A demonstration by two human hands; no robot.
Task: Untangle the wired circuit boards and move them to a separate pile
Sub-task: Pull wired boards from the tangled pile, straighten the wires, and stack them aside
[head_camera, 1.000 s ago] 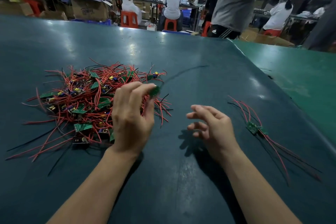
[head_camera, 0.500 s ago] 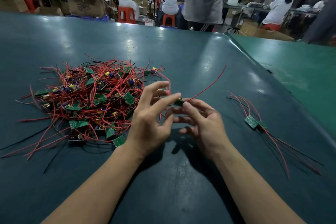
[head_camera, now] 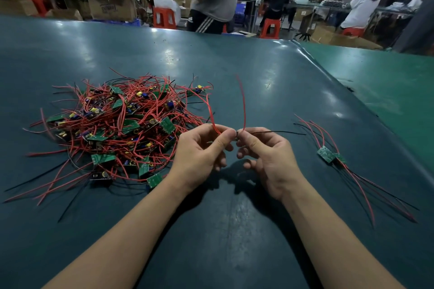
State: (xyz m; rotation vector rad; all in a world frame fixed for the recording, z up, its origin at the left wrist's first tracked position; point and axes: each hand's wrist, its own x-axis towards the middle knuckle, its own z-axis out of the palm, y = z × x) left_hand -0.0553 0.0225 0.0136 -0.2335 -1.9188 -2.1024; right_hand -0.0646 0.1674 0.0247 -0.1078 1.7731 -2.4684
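**Both hands on one wired board, mid-bench**

Left hand & right hand meet fingertip to fingertip above the dark green bench, approx. centre. Each pinches part of one wired board; the board itself is mostly hidden betw. the fingers. Left thumb & forefinger grip a red wire that loops up; a 2nd red wire rises by the right fingertips, and a black wire runs off to the right. Tangled pile of boards w/ red & black leads lies left of the hands. Sorted pile, two boards or so, lies well apart on the right.
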